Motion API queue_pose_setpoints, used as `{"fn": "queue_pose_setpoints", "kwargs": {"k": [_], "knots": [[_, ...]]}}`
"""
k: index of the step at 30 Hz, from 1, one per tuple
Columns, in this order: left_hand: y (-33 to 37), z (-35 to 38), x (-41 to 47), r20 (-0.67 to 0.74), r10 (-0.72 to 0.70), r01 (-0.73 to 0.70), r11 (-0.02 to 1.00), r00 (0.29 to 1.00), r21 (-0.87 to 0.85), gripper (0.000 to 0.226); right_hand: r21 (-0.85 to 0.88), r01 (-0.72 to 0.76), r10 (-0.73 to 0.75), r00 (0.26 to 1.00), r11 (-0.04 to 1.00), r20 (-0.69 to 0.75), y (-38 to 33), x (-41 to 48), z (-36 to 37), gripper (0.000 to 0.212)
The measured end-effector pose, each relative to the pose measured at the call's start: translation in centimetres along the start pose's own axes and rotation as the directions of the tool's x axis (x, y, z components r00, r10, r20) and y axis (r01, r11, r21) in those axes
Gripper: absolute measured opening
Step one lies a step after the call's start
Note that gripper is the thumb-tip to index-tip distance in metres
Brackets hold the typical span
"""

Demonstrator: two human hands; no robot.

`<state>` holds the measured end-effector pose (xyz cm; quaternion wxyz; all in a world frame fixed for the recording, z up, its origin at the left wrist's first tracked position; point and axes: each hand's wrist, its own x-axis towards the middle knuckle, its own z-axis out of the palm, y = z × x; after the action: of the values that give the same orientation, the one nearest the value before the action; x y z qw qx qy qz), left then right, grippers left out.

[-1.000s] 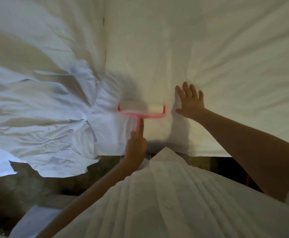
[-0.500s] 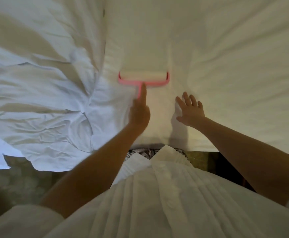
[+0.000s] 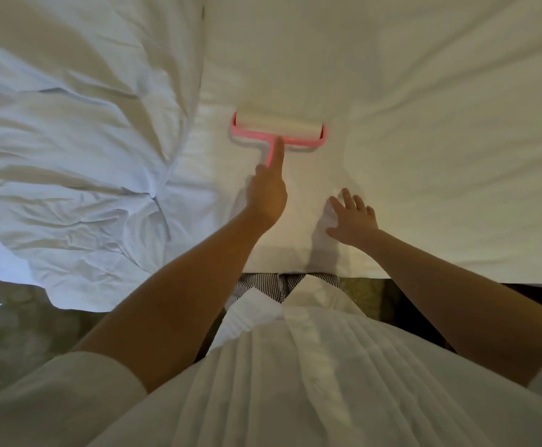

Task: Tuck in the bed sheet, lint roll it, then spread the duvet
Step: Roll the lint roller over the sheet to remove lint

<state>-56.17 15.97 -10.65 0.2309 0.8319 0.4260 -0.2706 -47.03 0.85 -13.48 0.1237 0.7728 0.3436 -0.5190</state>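
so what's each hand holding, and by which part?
Left hand grips the pink lint roller by its handle, index finger along the stem. Right hand holds nothing, resting on the bed sheet.

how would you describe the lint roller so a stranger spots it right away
Start at the smooth white bed sheet that fills the right and top of the view, beside the crumpled duvet. Near its middle, the left hand grips a T-shaped lint roller. It is the only pink thing among all the white bedding.

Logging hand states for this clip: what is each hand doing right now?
Left hand: grips the handle of the pink lint roller.
Right hand: open, fingers spread on the bed sheet.
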Motion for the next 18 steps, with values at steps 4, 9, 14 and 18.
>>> {"fn": "queue_pose_setpoints", "kwargs": {"k": [4, 9, 14, 18], "knots": [[-2.7, 3.6, -7.5, 0.105, -0.058, 0.065, 0.995, 0.993, -0.069, 0.074, -0.04, 0.018, -0.018, 1.0, 0.999, 0.011, -0.2, -0.7, 0.6, 0.07], [-6.1, 5.5, -12.8, 0.246, -0.035, 0.07, 0.988, 0.969, -0.136, 0.08, -0.043, 0.018, -0.017, 1.0, 0.999, 0.019, -0.6, -1.7, 1.7, 0.07], [-2.9, 3.5, -5.2, 0.06, -0.008, 0.013, 0.998, 0.998, -0.069, 0.076, -0.017, 0.011, -0.011, 1.0, 1.0, -0.008, -0.5, -2.1, 2.4, 0.071], [-1.7, 2.3, -1.1, -0.033, 0.054, -0.057, 0.995, 0.998, -0.083, 0.077, -0.027, -0.001, 0.001, 1.0, 1.0, -0.031, -0.2, -2.4, 3.3, 0.072]]}}
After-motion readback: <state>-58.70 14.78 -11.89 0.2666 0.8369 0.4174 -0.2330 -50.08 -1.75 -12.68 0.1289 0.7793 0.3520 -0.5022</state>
